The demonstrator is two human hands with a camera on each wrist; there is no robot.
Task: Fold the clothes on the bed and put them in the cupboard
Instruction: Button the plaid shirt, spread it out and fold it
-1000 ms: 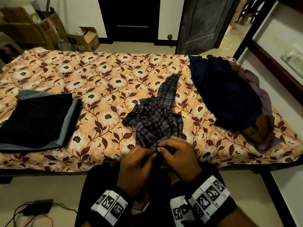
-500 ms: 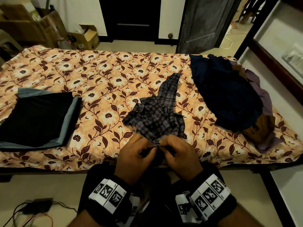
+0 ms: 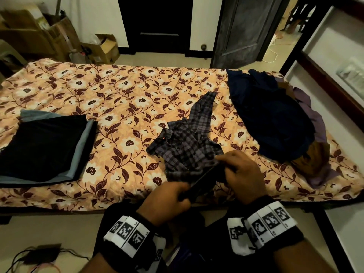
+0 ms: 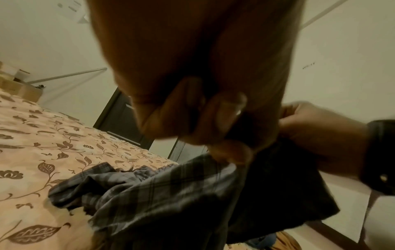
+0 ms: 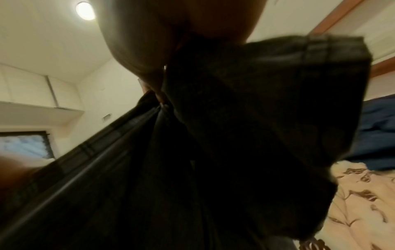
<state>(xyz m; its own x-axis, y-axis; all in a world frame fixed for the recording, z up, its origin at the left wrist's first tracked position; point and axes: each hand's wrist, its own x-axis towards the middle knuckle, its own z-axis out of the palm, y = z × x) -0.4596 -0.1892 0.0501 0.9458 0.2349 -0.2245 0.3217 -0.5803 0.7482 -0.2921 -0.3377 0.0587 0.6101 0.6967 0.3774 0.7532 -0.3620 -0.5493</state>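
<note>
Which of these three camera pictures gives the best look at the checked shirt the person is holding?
The head view: the whole plaid shirt lies crumpled on the bed, its near edge gripped by the left hand and right hand. The left wrist view shows only its near part, blurred; the right wrist view shows mostly dark cloth.

The near hem of the crumpled grey-and-black checked cotton shirt [image 3: 185,148] is covered by the left hand [image 3: 165,201] and the right hand [image 3: 244,174], whose fingertips are hidden in its folds. In the right wrist view the cloth is blurred to a dark mass. The folded black and grey garments [image 3: 45,148] are cut off at the left edge of the head view. The brown and purple clothes [image 3: 311,154] are largely buried under the dark navy garment [image 3: 271,119].
</note>
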